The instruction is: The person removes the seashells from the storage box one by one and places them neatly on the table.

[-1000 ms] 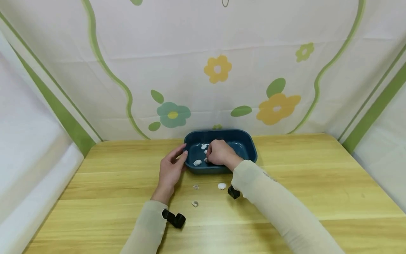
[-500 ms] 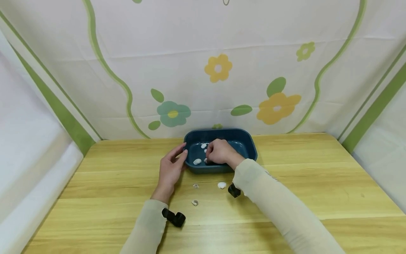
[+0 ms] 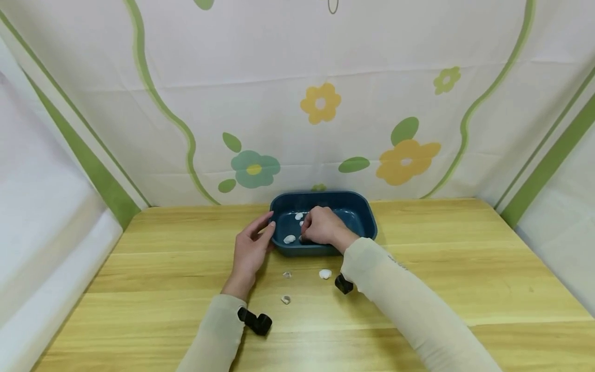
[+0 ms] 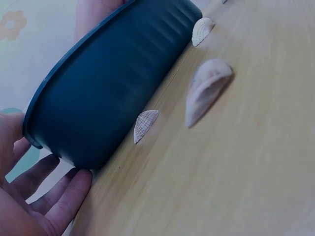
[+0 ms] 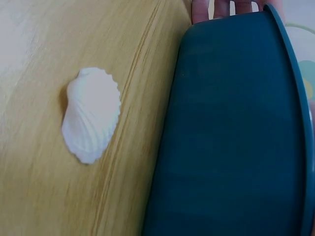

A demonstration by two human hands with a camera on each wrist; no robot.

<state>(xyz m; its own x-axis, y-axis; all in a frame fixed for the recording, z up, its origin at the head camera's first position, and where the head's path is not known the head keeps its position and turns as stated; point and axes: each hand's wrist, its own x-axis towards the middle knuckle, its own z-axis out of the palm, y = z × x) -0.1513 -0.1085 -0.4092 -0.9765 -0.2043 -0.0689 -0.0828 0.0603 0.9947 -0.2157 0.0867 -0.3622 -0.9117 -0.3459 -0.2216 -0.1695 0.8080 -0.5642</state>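
A dark blue rectangular basin [image 3: 325, 250] stands at the table's back edge. My left hand [image 3: 251, 249] touches the outside of its left end, fingers spread; in the left wrist view its fingers [image 4: 71, 199] lie against the wall. My right hand [image 3: 323, 226] reaches inside, fingers curled down, pinching a small seashell [image 3: 300, 238] that they mostly hide. Other white seashells [image 3: 289, 239] lie on the basin floor. In front of the basin are a white ribbed seashell [image 5: 92, 115], a small patterned seashell [image 4: 145, 126] and a curled seashell fragment [image 4: 209, 91].
The wooden table [image 3: 186, 279] extends to both sides. A white curtain [image 3: 251, 119] with printed flowers hangs right behind the basin. Black wrist cameras [image 3: 263, 324] stick out from both sleeves, low over the tabletop.
My right fingertips have shifted slightly over the seashell in the basin, and less of it shows. My left hand keeps its place at the basin's end.
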